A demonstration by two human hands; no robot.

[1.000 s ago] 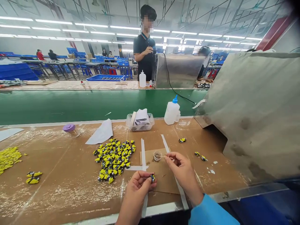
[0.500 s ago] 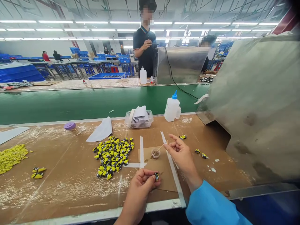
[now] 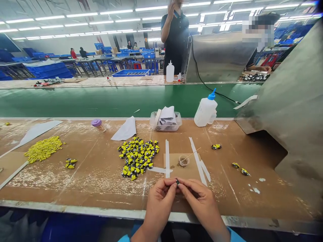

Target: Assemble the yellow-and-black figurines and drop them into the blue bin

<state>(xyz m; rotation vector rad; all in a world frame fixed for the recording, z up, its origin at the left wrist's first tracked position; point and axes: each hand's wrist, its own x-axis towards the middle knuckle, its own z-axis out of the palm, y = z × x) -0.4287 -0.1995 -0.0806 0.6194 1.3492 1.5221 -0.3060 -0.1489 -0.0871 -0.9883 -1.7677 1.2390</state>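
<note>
My left hand (image 3: pixel 161 198) and my right hand (image 3: pixel 199 198) meet near the table's front edge, fingertips pinched on a small dark piece (image 3: pixel 177 182) between them. Most of the piece is covered by the fingers. Just beyond them, a small round dish (image 3: pixel 184 161) stands on a cardboard square (image 3: pixel 176 172), and a thin stick (image 3: pixel 193 153) leans in it. To the left lies a pile of yellow and black pieces (image 3: pixel 137 156). A few similar pieces (image 3: pixel 216 147) lie to the right.
Yellow parts (image 3: pixel 44 149) are heaped at the left. Behind are a purple-lidded jar (image 3: pixel 96 123), a clear box with cloths (image 3: pixel 166 122) and a blue-tipped bottle (image 3: pixel 205 111). A metal hood (image 3: pixel 295 111) rises at the right. People are beyond the green belt (image 3: pixel 101 101).
My right hand has left the stick, which now rests in the dish, and has come down to the small piece at my left fingertips. The view has turned to the right.
</note>
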